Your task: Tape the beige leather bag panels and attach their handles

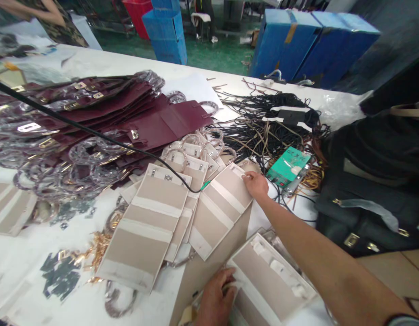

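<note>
My right hand (256, 184) reaches forward and pinches the far corner of a beige bag panel (218, 207) lying on the white table (77, 299). My left hand (214, 296) sits near the bottom edge, its fingers curled on the near end of another beige panel (269, 280) that carries white tabs. A larger beige panel (145, 226) lies to the left, on top of several more.
A big heap of maroon panels (104, 117) with clear wrapped handles covers the left. Black cords (267, 122) and a green packet (288, 165) lie beyond my right hand. A black bag (372, 181) stands at the right. Gold fittings (97, 251) lie scattered. Blue crates (311, 40) stand behind. Another person's arm (33, 13) shows at the top left.
</note>
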The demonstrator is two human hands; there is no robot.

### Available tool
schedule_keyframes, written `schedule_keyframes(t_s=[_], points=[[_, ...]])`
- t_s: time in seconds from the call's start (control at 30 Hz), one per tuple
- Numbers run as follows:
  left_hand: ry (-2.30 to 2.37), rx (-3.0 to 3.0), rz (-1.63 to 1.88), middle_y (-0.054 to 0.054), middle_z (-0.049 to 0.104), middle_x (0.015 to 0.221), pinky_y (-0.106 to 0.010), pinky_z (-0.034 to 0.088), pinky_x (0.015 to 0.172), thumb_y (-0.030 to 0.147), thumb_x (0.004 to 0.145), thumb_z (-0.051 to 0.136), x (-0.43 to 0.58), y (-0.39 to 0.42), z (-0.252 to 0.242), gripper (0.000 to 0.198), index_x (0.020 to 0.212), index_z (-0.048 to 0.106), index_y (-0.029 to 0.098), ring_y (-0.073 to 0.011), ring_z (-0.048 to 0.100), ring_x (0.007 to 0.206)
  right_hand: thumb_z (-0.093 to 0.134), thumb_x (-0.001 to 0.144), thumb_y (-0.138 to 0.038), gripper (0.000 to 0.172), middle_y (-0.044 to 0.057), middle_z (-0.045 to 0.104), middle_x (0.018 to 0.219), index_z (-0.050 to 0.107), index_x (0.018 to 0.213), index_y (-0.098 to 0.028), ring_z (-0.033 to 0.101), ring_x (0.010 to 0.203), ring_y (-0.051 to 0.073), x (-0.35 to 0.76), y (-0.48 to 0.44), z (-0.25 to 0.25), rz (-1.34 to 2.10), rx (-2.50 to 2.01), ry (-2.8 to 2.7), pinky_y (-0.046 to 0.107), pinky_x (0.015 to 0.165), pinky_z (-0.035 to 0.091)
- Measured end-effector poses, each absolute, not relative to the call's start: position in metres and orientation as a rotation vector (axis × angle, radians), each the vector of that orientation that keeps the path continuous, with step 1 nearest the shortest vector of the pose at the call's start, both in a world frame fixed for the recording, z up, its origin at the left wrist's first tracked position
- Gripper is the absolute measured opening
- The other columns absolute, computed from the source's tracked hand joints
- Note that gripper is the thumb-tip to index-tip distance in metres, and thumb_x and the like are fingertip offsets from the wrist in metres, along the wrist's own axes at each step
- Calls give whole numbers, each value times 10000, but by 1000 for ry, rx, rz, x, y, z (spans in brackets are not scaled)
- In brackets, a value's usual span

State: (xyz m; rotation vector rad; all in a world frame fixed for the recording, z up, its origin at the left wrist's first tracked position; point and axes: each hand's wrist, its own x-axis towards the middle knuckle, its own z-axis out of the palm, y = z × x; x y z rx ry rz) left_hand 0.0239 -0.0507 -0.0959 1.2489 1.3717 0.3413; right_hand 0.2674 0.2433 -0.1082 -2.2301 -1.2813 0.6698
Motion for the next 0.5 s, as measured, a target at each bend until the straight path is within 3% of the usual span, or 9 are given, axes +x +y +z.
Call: schedule_keyframes(t_s=[0.1,0.23,0.33,0.4,0.5], points=[[1372,1209,306,-81,746,1159,-351,476,1010,210,804,584,23,-48,-94,490,1288,666,204,-252,663,1082,646,833,-429,398,59,740,935,691,1173,-227,655,869,259,269,244,-108,596,-2254,-1231,338,731,459],[1339,1272,356,-62,756,978,-320,486,891,214,794,584,26,-46,-89,236,947,762,198,-235,665,946,629,842,-420,295,49,735,877,708,1047,-222,654,813,236,271,240,-108,569,-2192,-1296,322,711,456],[1385,1228,375,-22,668,752,-283,442,713,252,791,603,29,-47,-78,117,735,678,182,-191,599,756,612,845,-388,224,29,713,798,730,953,-231,636,754,218,273,235,-105,595,-2109,-1420,312,690,448],[1442,1173,395,8,590,679,-268,395,656,298,809,609,31,-45,-63,172,684,612,181,-162,537,689,595,837,-326,209,41,711,802,743,930,-212,630,769,221,274,232,-96,613,-2067,-1481,318,712,452],[1530,1110,460,43,477,612,-258,352,628,352,817,628,33,-39,-36,270,626,535,186,-130,446,625,580,841,-293,290,61,723,896,742,1053,-177,631,840,219,272,217,-71,626,-1987,-1520,323,786,463]])
